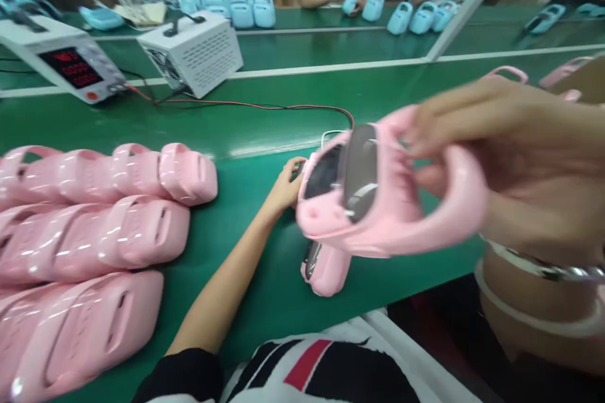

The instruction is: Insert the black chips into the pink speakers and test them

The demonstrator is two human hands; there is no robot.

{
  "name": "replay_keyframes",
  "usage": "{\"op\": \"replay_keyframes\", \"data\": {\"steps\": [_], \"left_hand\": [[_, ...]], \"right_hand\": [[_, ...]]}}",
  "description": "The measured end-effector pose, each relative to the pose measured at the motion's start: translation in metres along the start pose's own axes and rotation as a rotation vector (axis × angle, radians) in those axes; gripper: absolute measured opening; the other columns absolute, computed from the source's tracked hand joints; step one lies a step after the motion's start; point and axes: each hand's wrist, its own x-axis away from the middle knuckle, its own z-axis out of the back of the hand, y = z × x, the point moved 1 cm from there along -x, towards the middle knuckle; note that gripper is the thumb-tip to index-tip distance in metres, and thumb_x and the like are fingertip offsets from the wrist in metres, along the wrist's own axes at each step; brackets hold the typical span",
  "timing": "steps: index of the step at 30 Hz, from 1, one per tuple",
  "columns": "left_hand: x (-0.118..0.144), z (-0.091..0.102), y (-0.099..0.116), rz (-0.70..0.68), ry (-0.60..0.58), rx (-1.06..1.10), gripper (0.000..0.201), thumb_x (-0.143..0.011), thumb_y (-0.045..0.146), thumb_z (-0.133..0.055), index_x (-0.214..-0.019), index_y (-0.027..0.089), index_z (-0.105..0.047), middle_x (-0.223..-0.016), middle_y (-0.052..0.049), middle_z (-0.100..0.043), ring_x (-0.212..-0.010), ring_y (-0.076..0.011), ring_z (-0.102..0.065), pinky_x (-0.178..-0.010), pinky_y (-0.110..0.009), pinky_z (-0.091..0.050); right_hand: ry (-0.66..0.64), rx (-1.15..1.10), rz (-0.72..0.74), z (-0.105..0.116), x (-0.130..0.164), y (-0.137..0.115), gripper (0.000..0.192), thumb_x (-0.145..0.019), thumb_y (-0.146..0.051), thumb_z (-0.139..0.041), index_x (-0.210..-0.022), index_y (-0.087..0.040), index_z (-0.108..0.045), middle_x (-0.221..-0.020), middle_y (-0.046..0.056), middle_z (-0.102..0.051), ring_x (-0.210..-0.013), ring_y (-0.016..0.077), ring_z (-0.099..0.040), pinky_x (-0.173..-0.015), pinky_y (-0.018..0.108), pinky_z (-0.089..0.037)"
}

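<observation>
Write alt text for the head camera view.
A right hand holds a pink plastic casing up over a green table, while the left hand touches another pink casing lying there. Rows of pink casings lie at left.

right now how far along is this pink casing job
Done, by the look of it: rows of pink casings stacked at the left on the green table. In hand: the right hand holds up a pink unit; the left hand rests by another pink unit on the table. What remains can't be seen.
</observation>
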Motion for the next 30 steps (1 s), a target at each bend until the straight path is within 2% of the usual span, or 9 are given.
{"op": "replay_keyframes", "data": {"steps": [3, 8, 10, 12, 16, 19, 22, 27, 30], "left_hand": [[-0.005, -0.002, 0.002, 0.057, -0.027, 0.057, 0.052, -0.078, 0.051, -0.053, -0.119, 0.018, -0.055, -0.119, -0.007, -0.063, -0.113, -0.0236, -0.057, -0.091, -0.036, -0.047], [-0.006, -0.003, 0.011, 0.112, 0.05, 0.1, 0.05, -0.069, 0.044, -0.063, -0.113, 0.019, -0.059, -0.109, -0.005, -0.065, -0.102, -0.0219, -0.057, -0.082, -0.029, -0.046], [-0.005, -0.003, 0.014, 0.119, 0.079, 0.088, 0.046, -0.069, 0.043, -0.065, -0.108, 0.019, -0.061, -0.101, -0.003, -0.066, -0.096, -0.0203, -0.057, -0.076, -0.026, -0.045], [-0.005, -0.002, 0.018, 0.142, 0.097, 0.087, 0.041, -0.067, 0.041, -0.067, -0.102, 0.019, -0.063, -0.092, -0.001, -0.066, -0.088, -0.0184, -0.055, -0.07, -0.024, -0.042], [-0.006, 0.0, 0.023, 0.188, 0.094, 0.093, 0.039, -0.063, 0.038, -0.076, -0.094, 0.018, -0.062, -0.086, 0.001, -0.063, -0.084, -0.0156, -0.052, -0.067, -0.022, -0.039], [-0.005, 0.0, 0.026, 0.192, 0.064, 0.107, 0.036, -0.068, 0.038, -0.076, -0.094, 0.019, -0.062, -0.09, 0.002, -0.064, -0.086, -0.015, -0.053, -0.069, -0.022, -0.04], [-0.003, -0.001, 0.029, 0.189, 0.056, 0.138, 0.032, -0.07, 0.036, -0.076, -0.094, 0.019, -0.063, -0.098, 0.003, -0.066, -0.096, -0.0179, -0.055, -0.072, -0.023, -0.042], [-0.003, 0.001, 0.024, 0.221, 0.043, 0.173, 0.031, -0.069, 0.031, -0.077, -0.095, 0.02, -0.064, -0.106, 0.005, -0.067, -0.109, -0.0215, -0.054, -0.088, -0.028, -0.046], [-0.009, 0.004, 0.022, 0.221, 0.014, 0.165, 0.03, -0.07, 0.031, -0.076, -0.096, 0.019, -0.064, -0.109, 0.004, -0.068, -0.113, -0.0232, -0.055, -0.096, -0.031, -0.046]], "right_hand": [[0.181, 0.04, -0.185, 0.024, 0.062, 0.011, 0.025, -0.073, -0.005, -0.064, -0.085, -0.027, -0.067, -0.083, 0.002, -0.065, -0.079, 0.021, -0.061, -0.07, 0.036, -0.05], [0.321, -0.016, -0.435, -0.018, 0.137, 0.028, 0.027, -0.07, -0.003, -0.057, -0.087, -0.023, -0.065, -0.087, 0.003, -0.066, -0.083, 0.0211, -0.063, -0.073, 0.035, -0.051], [0.35, -0.014, -0.424, -0.039, 0.146, 0.028, 0.03, -0.068, -0.001, -0.053, -0.087, -0.022, -0.066, -0.087, 0.003, -0.068, -0.083, 0.0205, -0.064, -0.075, 0.036, -0.05], [0.269, -0.025, -0.371, -0.051, 0.147, 0.028, 0.034, -0.069, 0.001, -0.049, -0.088, -0.022, -0.067, -0.089, 0.003, -0.07, -0.082, 0.0193, -0.064, -0.073, 0.035, -0.05], [0.139, -0.1, -0.331, -0.038, 0.154, 0.038, 0.036, -0.081, 0.0, -0.046, -0.096, -0.022, -0.071, -0.11, 0.006, -0.07, -0.095, 0.0182, -0.067, -0.078, 0.032, -0.053], [0.247, 0.099, -0.635, -0.013, 0.18, 0.06, 0.022, -0.085, -0.011, -0.055, -0.096, -0.021, -0.072, -0.097, 0.006, -0.069, -0.074, 0.0166, -0.063, -0.068, 0.03, -0.052], [0.241, 0.335, -0.916, -0.002, 0.214, 0.087, 0.016, -0.083, -0.026, -0.064, -0.093, -0.019, -0.075, -0.083, 0.005, -0.064, -0.049, 0.0112, -0.044, -0.053, 0.03, -0.043], [0.24, 0.409, -0.996, -0.012, 0.237, 0.109, 0.021, -0.084, -0.033, -0.062, -0.081, -0.018, -0.076, -0.089, 0.008, -0.068, -0.05, 0.0108, -0.043, -0.055, 0.032, -0.041], [0.271, 0.229, -1.082, -0.011, 0.228, 0.1, 0.017, -0.079, -0.032, -0.066, -0.073, -0.018, -0.073, -0.076, 0.007, -0.068, -0.052, 0.0134, -0.049, -0.056, 0.032, -0.043]]}}
